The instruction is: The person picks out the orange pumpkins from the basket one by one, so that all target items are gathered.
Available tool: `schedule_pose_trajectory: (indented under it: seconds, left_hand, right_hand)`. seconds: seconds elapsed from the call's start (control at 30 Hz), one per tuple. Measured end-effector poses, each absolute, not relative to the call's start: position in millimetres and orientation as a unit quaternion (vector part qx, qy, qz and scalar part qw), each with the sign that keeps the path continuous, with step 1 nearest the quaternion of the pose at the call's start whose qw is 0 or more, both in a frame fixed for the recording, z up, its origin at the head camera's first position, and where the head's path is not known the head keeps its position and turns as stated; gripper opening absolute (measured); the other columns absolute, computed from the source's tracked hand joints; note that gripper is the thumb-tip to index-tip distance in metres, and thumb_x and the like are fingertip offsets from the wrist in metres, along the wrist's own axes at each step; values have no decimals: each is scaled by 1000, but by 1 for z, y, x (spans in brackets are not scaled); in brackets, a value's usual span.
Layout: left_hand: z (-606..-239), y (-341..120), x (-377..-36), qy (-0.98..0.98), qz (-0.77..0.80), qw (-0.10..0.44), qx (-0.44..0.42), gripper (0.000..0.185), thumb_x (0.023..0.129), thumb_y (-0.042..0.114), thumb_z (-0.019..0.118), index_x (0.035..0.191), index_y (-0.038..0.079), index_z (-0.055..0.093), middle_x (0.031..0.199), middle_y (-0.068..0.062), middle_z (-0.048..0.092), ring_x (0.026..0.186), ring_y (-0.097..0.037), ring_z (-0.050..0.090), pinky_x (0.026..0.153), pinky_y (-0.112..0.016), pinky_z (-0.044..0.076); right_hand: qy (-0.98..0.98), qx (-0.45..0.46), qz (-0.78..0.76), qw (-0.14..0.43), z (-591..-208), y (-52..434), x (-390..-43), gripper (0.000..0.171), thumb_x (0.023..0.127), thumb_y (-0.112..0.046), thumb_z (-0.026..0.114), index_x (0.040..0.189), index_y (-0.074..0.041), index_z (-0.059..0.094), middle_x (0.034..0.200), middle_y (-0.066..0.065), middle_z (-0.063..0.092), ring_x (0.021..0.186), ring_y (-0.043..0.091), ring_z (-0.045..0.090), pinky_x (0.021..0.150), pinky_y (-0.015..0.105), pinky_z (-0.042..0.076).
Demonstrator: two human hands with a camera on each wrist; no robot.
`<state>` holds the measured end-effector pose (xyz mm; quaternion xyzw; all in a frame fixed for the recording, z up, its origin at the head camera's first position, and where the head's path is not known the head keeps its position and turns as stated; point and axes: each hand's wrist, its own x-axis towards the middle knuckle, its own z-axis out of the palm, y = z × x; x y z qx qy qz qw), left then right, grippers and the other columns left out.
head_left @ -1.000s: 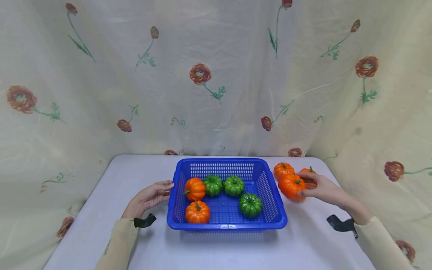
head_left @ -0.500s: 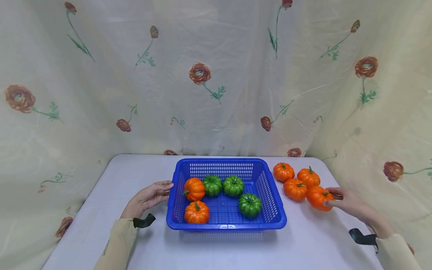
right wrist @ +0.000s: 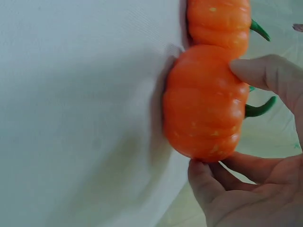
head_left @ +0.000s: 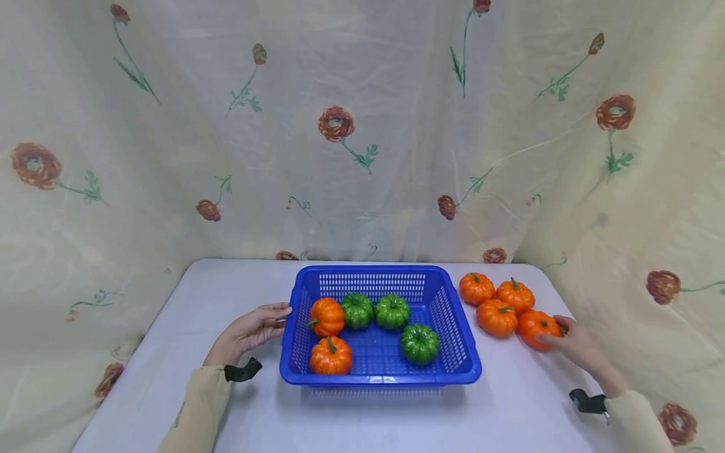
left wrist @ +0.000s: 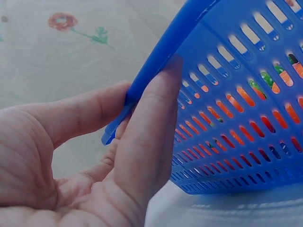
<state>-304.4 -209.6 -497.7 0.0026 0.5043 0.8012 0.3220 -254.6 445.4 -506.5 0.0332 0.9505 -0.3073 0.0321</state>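
Note:
At the left end of a blue plastic basket [head_left: 385, 380], my left hand [head_left: 252, 330] pinches the rim between thumb and fingers, as the left wrist view shows up close. On the table's right side, my right hand [head_left: 586, 352] holds a small orange pumpkin [head_left: 538, 327] with a green stem. In the right wrist view its thumb [right wrist: 255, 73] lies on one side of this pumpkin and the fingers on the opposite side. The held pumpkin is low at the tabletop, right against a neighbouring orange pumpkin [right wrist: 220, 21].
Inside the basket lie two orange pumpkins, one at the front left [head_left: 331, 358], and three green pumpkins, one at the right [head_left: 420, 345]. Three more orange pumpkins, including a back one [head_left: 476, 288], sit right of the basket. A flowered curtain [head_left: 362, 189] surrounds the white table [head_left: 362, 421].
My right hand has carried its orange pumpkin rightward and toward me from over the cluster, then lowered it beside the others. The back right pumpkin has shifted slightly left. My left hand stays put.

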Motion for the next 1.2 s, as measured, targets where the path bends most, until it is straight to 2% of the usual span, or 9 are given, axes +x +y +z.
schedule_pose_trajectory:
  seconds: [0.1, 0.4, 0.6, 0.73, 0.97, 1.2]
  left_hand:
    - [-498, -209, -305, 504, 802, 320, 4, 42, 92, 9, 51, 128, -2, 31, 106, -11, 60, 90, -19, 63, 83, -32, 52]
    - [-499, -210, -306, 502, 804, 319, 2, 40, 93, 10, 50, 127, -1, 31, 107, -11, 59, 90, -19, 63, 83, -32, 52]
    - [-501, -210, -307, 499, 805, 321, 5, 40, 93, 9, 49, 128, -1, 31, 107, -11, 59, 91, -19, 63, 83, -32, 51]
    - [-500, -211, -306, 502, 804, 319, 0, 41, 93, 9, 49, 128, 0, 30, 108, -11, 59, 90, -19, 63, 83, -32, 51]
    - [-499, -212, -306, 498, 806, 320, 0, 42, 93, 9, 48, 130, -1, 30, 108, -11, 59, 90, -19, 63, 83, -32, 51]
    - [-501, -211, -307, 509, 800, 319, -5, 43, 94, 9, 48, 132, 0, 30, 107, -10, 60, 90, -19, 63, 83, -33, 51]
  right_hand:
    - [951, 37, -307, 18, -509, 441, -258, 85, 84, -43, 60, 129, 21, 26, 126, 41, 33, 110, 50, 37, 92, 60, 35]
    - [933, 51, -356, 29, -502, 430, -264, 91, 84, -47, 58, 135, 16, 16, 134, 38, 23, 119, 52, 26, 96, 61, 31]
    - [940, 12, -341, -17, -478, 408, -265, 84, 84, -40, 62, 134, 14, 23, 132, 38, 29, 116, 54, 30, 91, 61, 36]
    - [945, -25, -323, -44, -458, 384, -265, 80, 82, -38, 65, 133, 12, 29, 130, 35, 34, 115, 52, 34, 92, 61, 36]
    - [934, -78, -348, -26, -434, 329, -272, 79, 79, -38, 69, 134, 5, 32, 132, 29, 38, 120, 46, 36, 97, 59, 32]
    - [923, -144, -356, -7, -431, 273, -282, 74, 76, -36, 72, 132, -1, 39, 132, 22, 43, 121, 41, 40, 98, 55, 34]
